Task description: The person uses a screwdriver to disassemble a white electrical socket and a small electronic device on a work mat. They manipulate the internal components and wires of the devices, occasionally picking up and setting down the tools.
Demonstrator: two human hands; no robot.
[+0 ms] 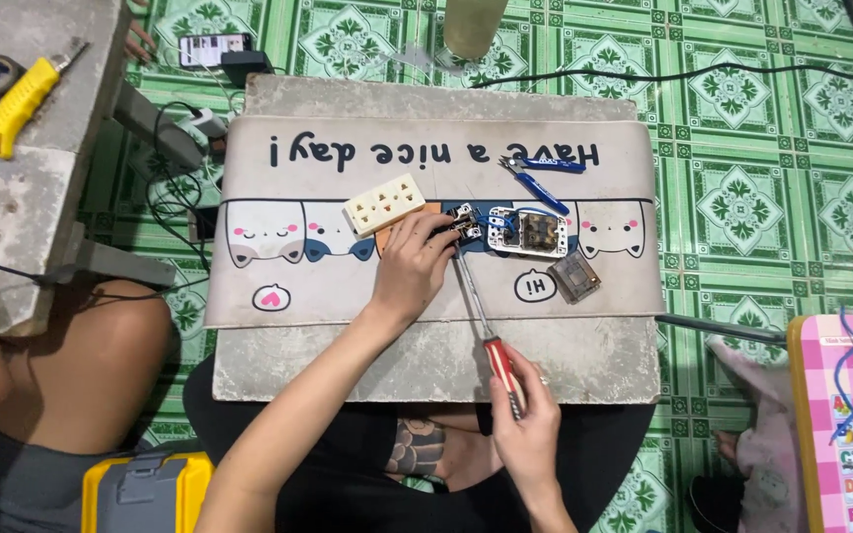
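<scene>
Your left hand [409, 266] pins a small switch module [465, 224] on the mat [348, 296], fingers closed over it and hiding most of it. Your right hand [525, 424] is clamped around the screwdriver [486, 331], its tip lost at the module, beside the opened socket [528, 232].

You held a screwdriver [486, 326] with a thin, shiny metal rod and a smooth red plastic handle. Near the middle of the frame lay a cream socket plate [384, 204] of smooth, slightly shiny plastic. The mat [278, 158] under it looked like soft, dull cloth, and the board [348, 360] below looked rough and grey, like stone. The pliers [537, 178] had blue, rubbery-looking grips. The floor [742, 197], at the right, was glossy green tile.
</scene>
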